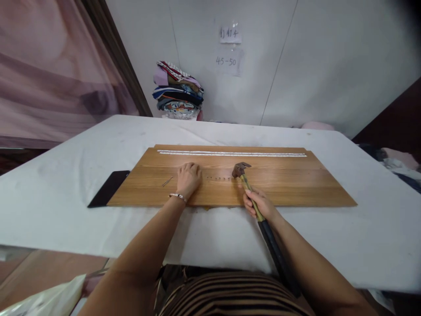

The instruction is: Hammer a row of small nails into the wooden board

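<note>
My left hand [189, 179] lies palm down on a wooden board [289, 184], fingers bent slightly and resting on the surface; nothing shows in it. A few loose nails [167, 181] lie to its left. My right hand [259, 202] is wrapped around the upper handle of a claw hammer [253, 199], whose rusty head is over the board's middle. The black lower grip points back toward my body. Between my hands runs a row of several small nails [220, 178] in the board, its right end close to the hammer head.
Two white measuring strips [230, 153] run along the board's far edge. A dark flat object [110, 188] sticks out at the board's left end. White cloth covers the table [371, 228]. Folded clothes [179, 92] are stacked by the wall, beneath paper notes [230, 35]. A pink curtain [59, 66] hangs left.
</note>
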`<state>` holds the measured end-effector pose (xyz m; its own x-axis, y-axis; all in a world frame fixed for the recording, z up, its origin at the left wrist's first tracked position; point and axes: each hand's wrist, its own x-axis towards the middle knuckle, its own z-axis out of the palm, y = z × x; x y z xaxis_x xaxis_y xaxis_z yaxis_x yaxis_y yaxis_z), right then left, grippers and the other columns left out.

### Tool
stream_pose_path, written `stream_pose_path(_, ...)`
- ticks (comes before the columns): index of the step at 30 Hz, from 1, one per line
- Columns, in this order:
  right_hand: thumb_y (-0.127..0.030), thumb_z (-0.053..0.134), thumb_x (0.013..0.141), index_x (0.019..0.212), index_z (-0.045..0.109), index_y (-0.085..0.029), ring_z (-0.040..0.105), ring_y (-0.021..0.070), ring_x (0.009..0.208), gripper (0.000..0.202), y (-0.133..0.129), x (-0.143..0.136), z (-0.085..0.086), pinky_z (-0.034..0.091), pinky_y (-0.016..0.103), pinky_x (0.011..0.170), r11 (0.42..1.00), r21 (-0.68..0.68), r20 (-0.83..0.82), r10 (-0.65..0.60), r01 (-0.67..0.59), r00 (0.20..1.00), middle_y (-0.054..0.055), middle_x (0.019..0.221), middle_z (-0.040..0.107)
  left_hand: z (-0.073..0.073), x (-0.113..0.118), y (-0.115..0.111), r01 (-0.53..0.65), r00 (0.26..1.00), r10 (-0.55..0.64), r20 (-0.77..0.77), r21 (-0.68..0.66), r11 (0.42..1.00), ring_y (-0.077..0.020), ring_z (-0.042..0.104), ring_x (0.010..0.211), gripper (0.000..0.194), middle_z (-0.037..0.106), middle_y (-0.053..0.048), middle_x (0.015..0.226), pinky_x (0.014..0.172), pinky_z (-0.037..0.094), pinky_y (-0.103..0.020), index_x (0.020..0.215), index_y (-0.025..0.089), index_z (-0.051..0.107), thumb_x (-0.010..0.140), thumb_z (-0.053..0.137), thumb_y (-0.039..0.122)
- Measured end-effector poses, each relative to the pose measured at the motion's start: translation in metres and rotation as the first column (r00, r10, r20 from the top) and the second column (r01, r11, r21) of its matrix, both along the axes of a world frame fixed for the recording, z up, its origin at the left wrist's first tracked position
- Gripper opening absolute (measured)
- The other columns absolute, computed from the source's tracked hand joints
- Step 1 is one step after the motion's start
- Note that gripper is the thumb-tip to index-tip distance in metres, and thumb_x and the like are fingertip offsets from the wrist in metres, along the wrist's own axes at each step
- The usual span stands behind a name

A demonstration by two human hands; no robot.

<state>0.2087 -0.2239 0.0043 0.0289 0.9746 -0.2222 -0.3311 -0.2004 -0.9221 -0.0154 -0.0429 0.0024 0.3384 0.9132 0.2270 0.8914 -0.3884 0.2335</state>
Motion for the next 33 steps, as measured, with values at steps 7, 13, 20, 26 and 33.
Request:
stream_pose_path(7,-0.055,0.075,0.076,0.118,0.059,-0.021,0.034,0.0081,0.031,0.056,-0.0003,0.0008,0.0006,0.028,0.020,0.028,1.000,-0.006,0.010,0.012,-0.012,1.000,-0.013,0.052,0.045,-0.0035,-0.0009,0.0021,0.009,1.000,-0.010,0.013,0.007,1.000,-0.0303,0.057,0.125,0.031,0.068,-0.012,0.130,0.109,0.041,-0.047,0.110,0.023,0.072,0.098,0.044,0.028)
stream_pose_path(13,-0.055,0.075,0.078,0.116,0.058,-0.021,0.035,0.0081,0.032,0.054,-0.0013,0.0009,0.0014,0.028,0.021,0.029,1.000,0.000,0.011,-0.003,0.003,1.000,-0.012,0.053,0.046,-0.0071,-0.0012,0.0033,0.006,1.000,-0.006,0.024,0.017,1.000,-0.0298,0.056,0.126,0.030,0.067,-0.012,0.133,0.110,0.040,-0.046,0.109,0.022,0.071,0.098,0.045,0.029)
stream_pose_path(20,-0.055,0.076,0.076,0.115,0.059,-0.021,0.035,0.0078,0.031,0.055,-0.0018,0.0015,0.0035,0.027,0.020,0.029,1.000,-0.014,0.019,0.008,-0.008,1.000,-0.012,0.052,0.047,-0.0052,0.0000,0.0021,-0.002,1.000,0.002,0.022,0.006,1.000,-0.0296,0.056,0.127,0.029,0.067,-0.012,0.133,0.110,0.040,-0.045,0.109,0.022,0.071,0.098,0.045,0.028)
stream_pose_path(26,-0.055,0.075,0.077,0.117,0.058,-0.022,0.034,0.0074,0.031,0.054,-0.0020,0.0022,0.0022,0.027,0.019,0.028,1.000,-0.004,0.006,0.002,-0.002,1.000,-0.013,0.052,0.046,-0.0060,-0.0002,0.0027,-0.003,1.000,0.003,0.015,0.003,1.000,-0.0296,0.056,0.127,0.029,0.067,-0.012,0.133,0.111,0.040,-0.045,0.109,0.021,0.071,0.098,0.045,0.028)
stream_pose_path(33,-0.054,0.076,0.078,0.118,0.058,-0.022,0.035,0.0081,0.032,0.054,-0.0013,0.0032,0.0008,0.028,0.020,0.028,1.000,-0.015,0.001,0.016,-0.016,1.000,-0.013,0.053,0.046,-0.0026,0.0005,0.0005,-0.009,1.000,0.010,0.017,-0.012,1.000,-0.0294,0.056,0.127,0.030,0.066,-0.012,0.134,0.112,0.039,-0.045,0.110,0.022,0.071,0.098,0.044,0.028)
